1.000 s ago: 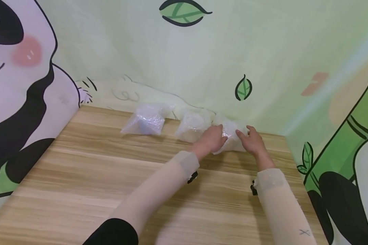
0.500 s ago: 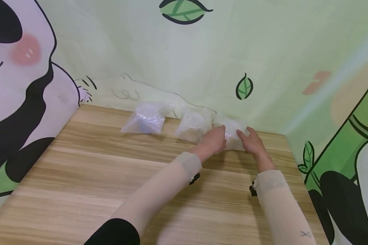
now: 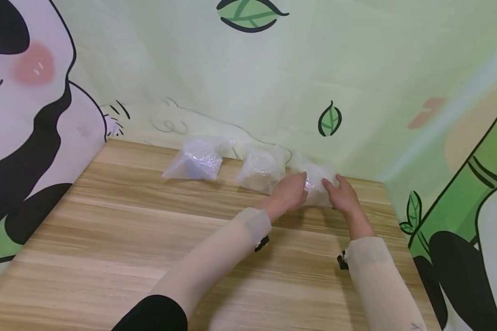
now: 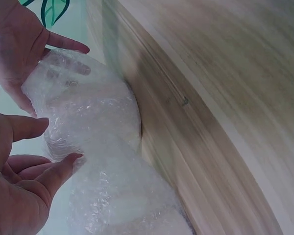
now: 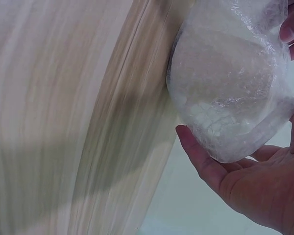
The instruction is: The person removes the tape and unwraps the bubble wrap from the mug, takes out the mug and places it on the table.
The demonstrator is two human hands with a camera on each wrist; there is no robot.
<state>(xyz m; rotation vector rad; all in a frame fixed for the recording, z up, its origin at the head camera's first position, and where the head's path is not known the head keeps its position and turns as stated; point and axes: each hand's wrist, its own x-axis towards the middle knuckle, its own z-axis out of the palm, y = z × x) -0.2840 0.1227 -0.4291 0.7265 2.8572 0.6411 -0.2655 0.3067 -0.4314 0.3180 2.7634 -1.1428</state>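
Note:
At the back right of the table stands a clear bubble-wrap packet (image 3: 313, 184) with something pale inside. My left hand (image 3: 289, 191) pinches the wrap at its left side; the left wrist view shows the thumb and fingers of the left hand (image 4: 24, 191) at the plastic's edge. Around the packet's other end, my right hand (image 3: 344, 195) curves its fingers, some visible through the film. In the right wrist view the packet (image 5: 220, 83) leans against the fingers and thumb of the right hand (image 5: 259, 183). What the wrap contains is blurred.
Left of this packet sits a second bubble-wrap packet (image 3: 260, 168). Further left is a third packet (image 3: 198, 158) with a bluish thing inside. Behind them rises a printed wall (image 3: 248, 78) against the back edge of the wood-grain table (image 3: 128, 257).
Both hands and the right-hand packet have shifted slightly to the right, widening the gap to the middle packet. The other two packets have stayed in place.

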